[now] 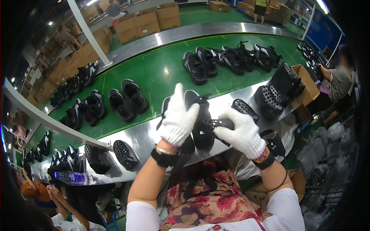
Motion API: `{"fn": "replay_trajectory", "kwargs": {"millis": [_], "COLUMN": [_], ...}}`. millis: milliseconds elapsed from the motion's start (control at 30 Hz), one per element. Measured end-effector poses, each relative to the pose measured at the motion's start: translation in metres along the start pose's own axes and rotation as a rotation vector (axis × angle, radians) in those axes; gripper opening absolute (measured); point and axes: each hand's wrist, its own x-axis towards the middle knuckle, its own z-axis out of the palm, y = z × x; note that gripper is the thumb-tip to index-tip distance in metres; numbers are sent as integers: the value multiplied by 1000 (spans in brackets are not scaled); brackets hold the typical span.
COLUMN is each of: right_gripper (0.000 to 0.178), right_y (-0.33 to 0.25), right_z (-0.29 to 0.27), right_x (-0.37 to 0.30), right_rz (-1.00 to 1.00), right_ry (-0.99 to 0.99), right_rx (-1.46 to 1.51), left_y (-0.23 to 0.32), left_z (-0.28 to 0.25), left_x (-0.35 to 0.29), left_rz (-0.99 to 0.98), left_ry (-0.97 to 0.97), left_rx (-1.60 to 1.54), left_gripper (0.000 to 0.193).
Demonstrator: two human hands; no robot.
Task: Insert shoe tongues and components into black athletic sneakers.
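A pair of black and grey sneakers stands on the metal ledge in front of me, and the right-hand sneaker (203, 133) shows most. My left hand (178, 121), in a white knit glove, lies over the other sneaker, its index finger stretched forward and its thumb apart. Most of that sneaker is hidden beneath it. In the same kind of glove, my right hand (242, 133) is closed around a black perforated shoe insert (223, 123), held beside the right-hand sneaker's heel opening. Another perforated insert (245, 109) lies just beyond this hand.
Several sneakers (129, 101) stand in pairs on the green conveyor belt (162, 73). More perforated inserts (125, 154) and a water bottle (75, 177) are on the ledge at left. Stacked inserts (269, 99) and a carton (306, 82) stand at right. A slanting metal post (50, 119) crosses the left. Co-workers sit at both sides.
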Motion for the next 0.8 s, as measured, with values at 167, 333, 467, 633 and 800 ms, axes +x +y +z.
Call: {"fn": "replay_trajectory", "kwargs": {"millis": [167, 333, 467, 633, 800], "right_gripper": [34, 42, 75, 60, 58], "right_y": [20, 44, 20, 76, 83], "right_z": [40, 77, 51, 68, 76], "right_x": [40, 52, 44, 73, 76], "right_rz": [-154, -216, 120, -34, -126], "right_ry": [58, 154, -27, -75, -9], "right_rx": [-383, -575, -305, -451, -426], "left_y": [-2, -14, -40, -32, -46], "left_z": [18, 22, 24, 20, 3], "left_x": [23, 19, 11, 11, 9], "left_rz": [-157, -141, -66, 5, -39], "left_ry": [-286, -224, -57, -178, -227], "left_rx": [116, 120, 58, -112, -284], "left_gripper": [74, 63, 49, 35, 38]}}
